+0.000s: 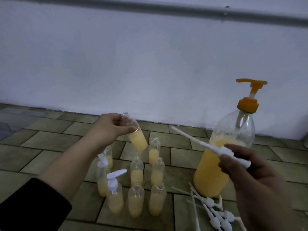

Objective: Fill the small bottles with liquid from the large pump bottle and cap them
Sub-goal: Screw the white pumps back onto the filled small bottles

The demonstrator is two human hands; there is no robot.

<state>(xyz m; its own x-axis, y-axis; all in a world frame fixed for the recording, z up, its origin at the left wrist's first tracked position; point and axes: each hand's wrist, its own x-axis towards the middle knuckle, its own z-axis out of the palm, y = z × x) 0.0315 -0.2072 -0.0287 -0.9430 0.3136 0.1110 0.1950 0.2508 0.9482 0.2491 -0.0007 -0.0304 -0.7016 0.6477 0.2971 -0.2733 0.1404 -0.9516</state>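
In the left grip [115, 125], a pinched small bottle [135, 134] (uncapped); right grip [246, 170] pinches a pump cap [216, 148].

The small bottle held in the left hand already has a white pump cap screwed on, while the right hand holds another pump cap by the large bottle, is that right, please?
Not quite. In the head view, the small bottle in the left hand has an open neck with no cap on it. The rest stands: the right hand holds a white pump cap by the large bottle.
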